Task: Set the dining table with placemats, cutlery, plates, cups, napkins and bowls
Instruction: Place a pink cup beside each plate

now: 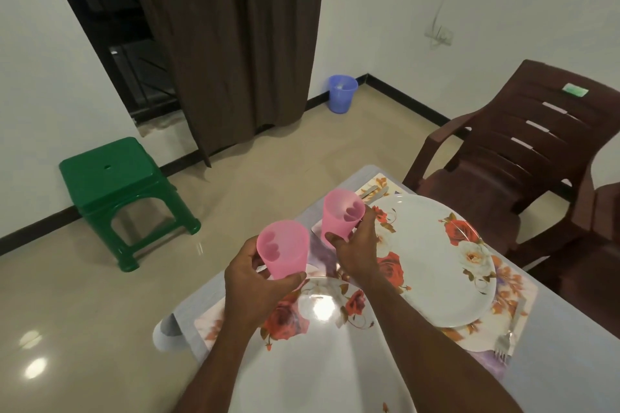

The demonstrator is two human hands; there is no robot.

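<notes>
Near plate [318, 375]: white with red roses, on a floral placemat [209, 322] at the desk's near-left corner; both forearms cross above it.
Left hand [250, 282]: fingers and thumb curled round the lower part of a pink cup, holding it in the air above the desk's left edge, beyond the near plate's rim.
Left pink cup [283, 250]: translucent tumbler, mouth tilted toward the camera, fingertips showing through its wall.
Right hand [357, 245]: thumb and fingers wrapped round a second pink cup, over the left edge of the far plate.
Right pink cup [342, 211]: tilted like the other, raised over the corner of the far placemat; the two cups are near each other but apart.
Far plate [436, 261]: same rose pattern, lying on a second placemat [513, 295].
Fork [503, 344]: on the far placemat's near corner, beside the plate.
Other cutlery [375, 193]: metal handles at the far placemat's distant end, type hard to tell.
Desk [570, 362]: pale grey top.
Chair [523, 151]: brown plastic, just beyond the desk's right side.
Stool [117, 181]: green plastic, on the floor to the left.
Bin [342, 93]: blue, in the far corner beside the curtain [235, 43].
</notes>
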